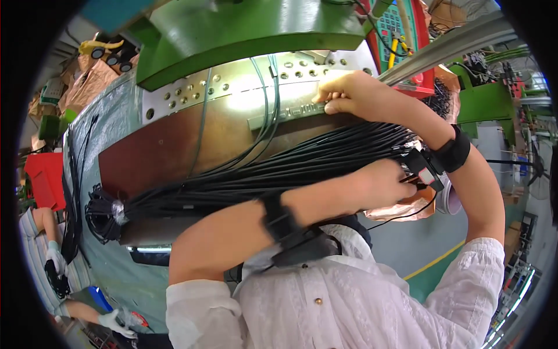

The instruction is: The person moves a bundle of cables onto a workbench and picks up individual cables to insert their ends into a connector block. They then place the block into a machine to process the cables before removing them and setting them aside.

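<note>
My right hand (349,96) reaches to the right end of a slotted metal mould bar (285,119). Thumb and fingers are bent together there; what is between them is too small to make out. My left hand (383,185) is curled closed at the right end of a thick bundle of black cables (279,163), beside the loose cable ends (407,148). Its fingertips are partly hidden, so whatever it grips is unclear. Several thin cables (256,148) loop from the bundle up across the bar.
A green machine frame (250,38) overhangs a metal plate with holes (203,93). The brown work board (142,157) lies beneath the cables. At upper right stand a red-edged control panel (395,29) and a metal pipe (453,49). Another person's gloved hand (116,323) shows at lower left.
</note>
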Motion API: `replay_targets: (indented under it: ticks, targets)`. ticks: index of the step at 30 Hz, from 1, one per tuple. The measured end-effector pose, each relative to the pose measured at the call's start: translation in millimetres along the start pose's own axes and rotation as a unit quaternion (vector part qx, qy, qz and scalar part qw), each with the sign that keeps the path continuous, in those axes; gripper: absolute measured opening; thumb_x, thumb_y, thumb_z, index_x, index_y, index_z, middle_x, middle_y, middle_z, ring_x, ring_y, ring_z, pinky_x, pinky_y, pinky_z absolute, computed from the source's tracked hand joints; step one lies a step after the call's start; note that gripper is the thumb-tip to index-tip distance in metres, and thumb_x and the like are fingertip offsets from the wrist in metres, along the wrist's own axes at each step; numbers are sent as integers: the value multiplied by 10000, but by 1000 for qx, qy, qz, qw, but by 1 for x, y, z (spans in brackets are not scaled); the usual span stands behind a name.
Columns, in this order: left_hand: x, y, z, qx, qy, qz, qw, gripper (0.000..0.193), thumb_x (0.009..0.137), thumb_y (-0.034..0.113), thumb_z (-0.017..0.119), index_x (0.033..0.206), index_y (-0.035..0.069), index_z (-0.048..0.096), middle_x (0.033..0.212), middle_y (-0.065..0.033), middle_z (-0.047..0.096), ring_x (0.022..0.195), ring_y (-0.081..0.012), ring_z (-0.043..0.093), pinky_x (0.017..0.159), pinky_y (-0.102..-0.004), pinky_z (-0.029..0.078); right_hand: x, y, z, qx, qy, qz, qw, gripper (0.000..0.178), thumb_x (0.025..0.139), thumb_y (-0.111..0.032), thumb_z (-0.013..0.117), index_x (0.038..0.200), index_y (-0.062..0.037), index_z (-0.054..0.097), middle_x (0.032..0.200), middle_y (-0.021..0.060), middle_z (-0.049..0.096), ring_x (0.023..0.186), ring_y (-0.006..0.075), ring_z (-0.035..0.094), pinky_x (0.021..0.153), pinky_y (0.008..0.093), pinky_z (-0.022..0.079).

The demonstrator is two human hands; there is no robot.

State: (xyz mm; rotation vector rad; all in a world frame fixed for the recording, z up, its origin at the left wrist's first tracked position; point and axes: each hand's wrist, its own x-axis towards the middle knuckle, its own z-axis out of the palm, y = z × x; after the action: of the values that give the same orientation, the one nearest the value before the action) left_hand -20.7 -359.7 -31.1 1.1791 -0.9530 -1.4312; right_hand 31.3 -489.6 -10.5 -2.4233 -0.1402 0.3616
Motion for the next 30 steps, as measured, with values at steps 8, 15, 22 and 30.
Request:
replay_targets:
  ticks: [8, 15, 22, 30]
  targets:
    - [-99, -4, -2, -361, 239, -11, 902, 240, 957, 246, 457, 961, 33, 566, 579, 22, 411, 474, -37, 319, 423, -198, 239, -46, -9, 31, -40, 154, -147, 976, 262, 696, 7, 654, 953, -38, 637, 881, 91, 571, 809, 264, 550, 697, 340, 454]
    - [-119, -6, -10, -405, 274, -32, 872, 241, 961, 242, 456, 961, 25, 562, 630, 9, 492, 509, -44, 409, 455, -190, 320, -68, -43, 55, -210, 296, -231, 903, 309, 619, 7, 636, 927, -8, 625, 836, 101, 555, 749, 270, 558, 630, 348, 475]
    - [-126, 5, -13, -419, 287, -29, 861, 286, 975, 261, 418, 1005, 10, 549, 673, -28, 553, 570, -76, 509, 532, -208, 423, -40, -46, 64, -205, 304, -290, 884, 336, 592, -65, 614, 921, 0, 620, 824, 93, 560, 720, 267, 569, 606, 341, 484]
    - [-155, -1, -28, -353, 342, 33, 870, 345, 988, 300, 367, 1050, 1, 529, 638, -39, 530, 570, -101, 500, 575, -229, 427, -25, -52, 77, -173, 227, -296, 912, 295, 651, -111, 581, 917, 15, 596, 882, 101, 575, 779, 255, 584, 689, 347, 490]
